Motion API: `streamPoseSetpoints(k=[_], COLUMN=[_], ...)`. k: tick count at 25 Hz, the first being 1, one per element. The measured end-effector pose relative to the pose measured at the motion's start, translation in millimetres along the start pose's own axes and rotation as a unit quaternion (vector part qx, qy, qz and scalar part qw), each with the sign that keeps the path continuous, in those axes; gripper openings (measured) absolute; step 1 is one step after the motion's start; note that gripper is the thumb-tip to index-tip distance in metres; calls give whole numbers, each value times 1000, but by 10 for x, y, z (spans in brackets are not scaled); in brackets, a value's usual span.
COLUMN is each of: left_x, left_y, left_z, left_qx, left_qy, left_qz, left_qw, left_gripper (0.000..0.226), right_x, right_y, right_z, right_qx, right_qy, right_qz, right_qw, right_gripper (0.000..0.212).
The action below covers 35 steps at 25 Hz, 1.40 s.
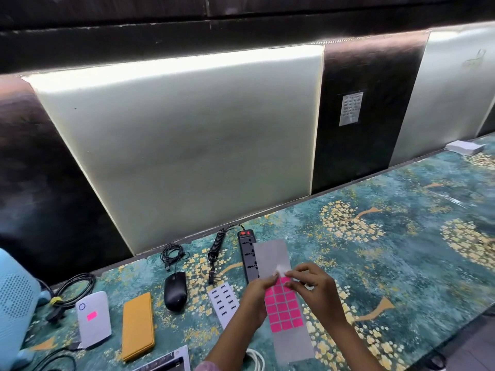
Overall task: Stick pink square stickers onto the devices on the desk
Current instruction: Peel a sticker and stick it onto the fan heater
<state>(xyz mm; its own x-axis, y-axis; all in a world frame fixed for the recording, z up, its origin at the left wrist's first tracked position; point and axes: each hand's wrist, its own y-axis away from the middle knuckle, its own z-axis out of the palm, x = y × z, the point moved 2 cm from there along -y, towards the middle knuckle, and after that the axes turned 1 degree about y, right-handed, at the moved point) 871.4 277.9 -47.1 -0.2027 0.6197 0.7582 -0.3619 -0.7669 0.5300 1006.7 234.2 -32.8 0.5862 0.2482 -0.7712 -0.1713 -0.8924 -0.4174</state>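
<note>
My left hand [255, 301] holds a long grey sticker sheet [290, 341] by its left edge above the desk. Several pink square stickers [285, 309] sit in rows on its middle. My right hand [314, 283] pinches at the top row of pink squares, where a small pale flap [280, 269] lifts off the sheet. On the desk lie a white power bank [93, 319] with one pink sticker [92, 315] on it, an orange flat case [138, 325], a black mouse [175, 290], a white multi-port USB hub [223, 303] and a black power strip [249, 255].
The desk has a teal floral cover [375, 250] and a padded wall panel [187, 145] behind it. A pale blue perforated device [16, 298] stands at the far left. Coiled black cables [172, 253] lie near the wall, and a white box [466, 147] sits far right.
</note>
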Motion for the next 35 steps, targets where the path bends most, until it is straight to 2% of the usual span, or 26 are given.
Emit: streamPoseSetpoints(k=[3,5,7,9,11,13,16,18,21,27,29,33,35], left_x=[-4,-18,-21,-24,-31,-41,-100,-98,-112,-122,-123,-104,-50], left_y=[44,37,-8,-51,-83,-90,-27,41,84,214,266,436,569], left_z=[57,66,55,26,26,56,47,-64,-268,-560,-644,-900,-1072], left_qx=[-8,-2,17,41,47,47,98,138,161,180,186,215,231], left_qy=[25,35,27,3,-9,-23,-94,-149,-183,-179,-170,-169,-180], left_qz=[-18,-26,-25,-12,1,2,5,36,78,107,112,146,174], left_qw=[999,999,999,999,999,999,991,979,967,961,961,951,940], left_gripper=[26,26,23,19,18,15,7,12,15,20,17,21,24], right_x=[-41,-88,-99,-73,-43,29,288,424,497,589,538,243,46], right_y=[30,27,12,3,20,45,125,170,227,290,264,217,224], right_z=[-16,-10,-22,-22,-7,6,-7,15,34,201,249,537,780], right_qx=[6,-1,-5,-36,-69,-49,0,-13,-47,-54,-39,-9,-21], right_qy=[0,-32,-135,-241,-282,-268,-187,-136,-17,159,142,-8,-70], right_qz=[-13,33,119,187,226,269,342,376,370,289,275,284,288], right_qw=[1000,999,984,952,930,924,921,916,928,942,950,959,955], right_gripper=[11,14,21,39,53,53,51,52,54,57,58,53,48])
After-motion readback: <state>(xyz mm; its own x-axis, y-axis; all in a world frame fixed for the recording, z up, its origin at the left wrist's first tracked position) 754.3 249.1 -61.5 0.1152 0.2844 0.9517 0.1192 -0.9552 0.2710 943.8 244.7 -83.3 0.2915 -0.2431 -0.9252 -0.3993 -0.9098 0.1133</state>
